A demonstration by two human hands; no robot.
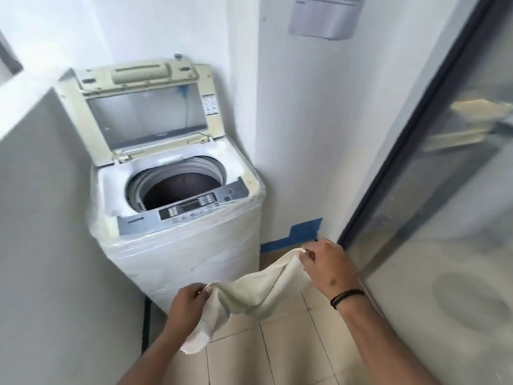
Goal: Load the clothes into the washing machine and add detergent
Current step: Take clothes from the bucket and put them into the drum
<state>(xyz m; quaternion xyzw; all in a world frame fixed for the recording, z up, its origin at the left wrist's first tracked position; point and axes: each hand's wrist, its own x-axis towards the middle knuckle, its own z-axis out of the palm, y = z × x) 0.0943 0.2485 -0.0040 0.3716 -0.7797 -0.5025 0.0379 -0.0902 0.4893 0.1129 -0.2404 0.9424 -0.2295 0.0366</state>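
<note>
Cream cloth (258, 290) hangs stretched between my hands in front of the open top-loading washing machine (177, 218): my left hand (188, 304) pinches one edge, my right hand (327, 265) pinches the other.

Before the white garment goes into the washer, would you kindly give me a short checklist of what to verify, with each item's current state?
1. Lid raised clear of the opening: ok.
2. Left hand grips the white garment: ok.
3. Right hand pinches its other end: ok.
4. Garment over the drum: not ok; it hangs in front of the machine, below the control panel.
5. Room in the drum: cannot tell; the inside is dark, possibly with something dark already in it.
6. Detergent at hand: cannot tell; none in view.
</note>
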